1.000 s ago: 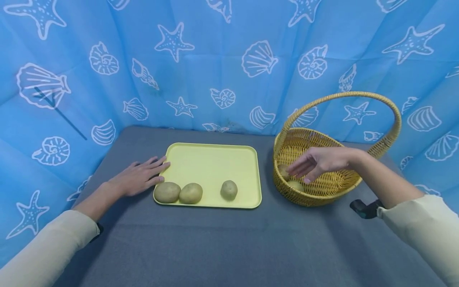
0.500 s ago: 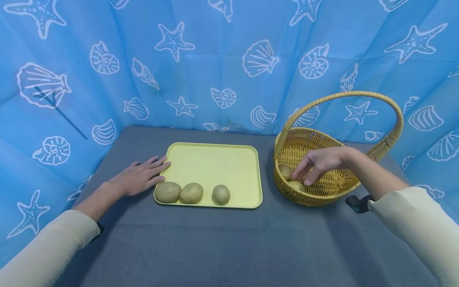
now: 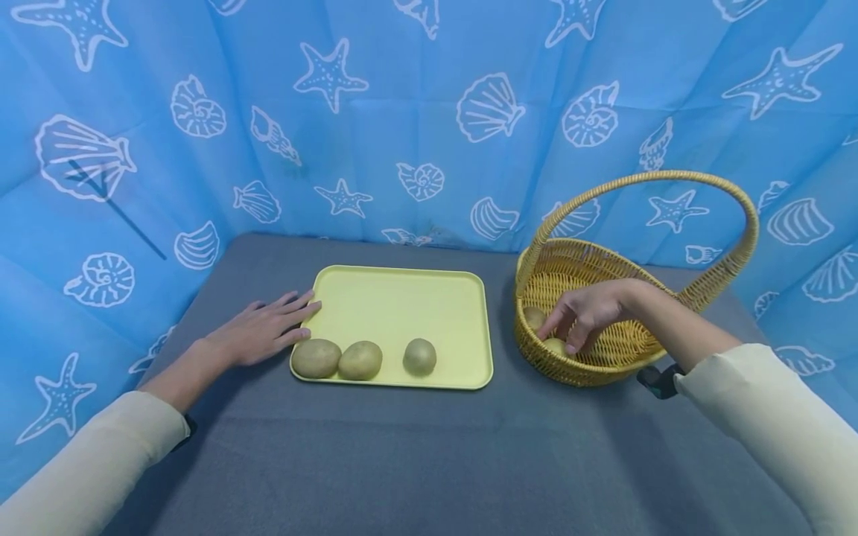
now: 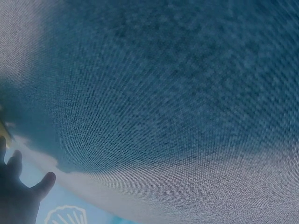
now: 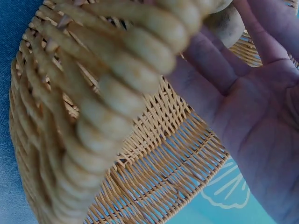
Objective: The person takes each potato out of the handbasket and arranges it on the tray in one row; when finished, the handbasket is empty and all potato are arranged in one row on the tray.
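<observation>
My left hand (image 3: 261, 331) lies with fingers spread over the left edge of a yellow tray (image 3: 402, 298). Three potatoes sit along the tray's near side: one potato (image 3: 316, 359) at the corner, a second potato (image 3: 360, 360) beside it, and a rounder potato (image 3: 419, 357) apart to the right. Inside the wicker basket (image 3: 630, 342), my right hand (image 3: 590, 313) reaches down, its finger and thumb on either side of the nearer potato (image 3: 555, 345). Another potato (image 3: 534, 318) lies just behind. The right wrist view shows a potato (image 5: 226, 23) by the fingers, partly hidden.
The basket's tall handle (image 3: 643, 176) arches over the right forearm. Grey cloth (image 3: 429, 461) covers the table. A blue curtain (image 3: 402, 126) with shell and starfish prints hangs behind and at the sides.
My right hand has lowered into the basket, and its finger and thumb have closed about the nearer potato. On the tray, the round potato rolled left, then slightly back right. My left hand stays put.
</observation>
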### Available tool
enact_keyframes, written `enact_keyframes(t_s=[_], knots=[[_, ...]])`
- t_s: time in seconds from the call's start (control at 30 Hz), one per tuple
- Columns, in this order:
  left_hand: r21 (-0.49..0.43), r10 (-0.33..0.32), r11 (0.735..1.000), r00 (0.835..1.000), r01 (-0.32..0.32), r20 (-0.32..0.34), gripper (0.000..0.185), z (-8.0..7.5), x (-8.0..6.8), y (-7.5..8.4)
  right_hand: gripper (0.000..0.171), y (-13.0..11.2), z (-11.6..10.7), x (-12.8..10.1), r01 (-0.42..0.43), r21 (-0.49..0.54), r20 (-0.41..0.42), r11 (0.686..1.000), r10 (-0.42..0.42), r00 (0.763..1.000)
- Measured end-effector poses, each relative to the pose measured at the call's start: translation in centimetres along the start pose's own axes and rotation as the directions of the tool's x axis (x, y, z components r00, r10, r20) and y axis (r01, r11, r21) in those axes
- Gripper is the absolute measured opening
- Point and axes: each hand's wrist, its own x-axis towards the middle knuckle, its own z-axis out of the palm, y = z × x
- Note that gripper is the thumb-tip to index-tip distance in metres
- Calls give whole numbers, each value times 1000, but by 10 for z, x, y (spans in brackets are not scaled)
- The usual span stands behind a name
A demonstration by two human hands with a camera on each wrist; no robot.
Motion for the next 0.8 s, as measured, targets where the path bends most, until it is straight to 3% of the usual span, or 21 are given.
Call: enact_keyframes(t_s=[0.4, 0.53, 0.67, 0.8], knots=[[-4, 1, 1000, 1000, -1, -5, 61, 1, 2, -1, 57, 2, 3, 2, -4, -44, 13, 999, 5, 1000], [-2, 0, 1000, 1000, 0, -7, 61, 2, 3, -1, 55, 0, 3, -1, 45, -143, 18, 989, -42, 999], [1, 1, 1000, 1000, -1, -11, 61, 2, 3, -3, 53, -2, 2, -6, 109, -262, 11, 959, -110, 994], [0, 3, 1000, 1000, -3, -12, 61, 1, 1, -2, 53, -5, 3, -15, 144, -274, -14, 951, -153, 988]])
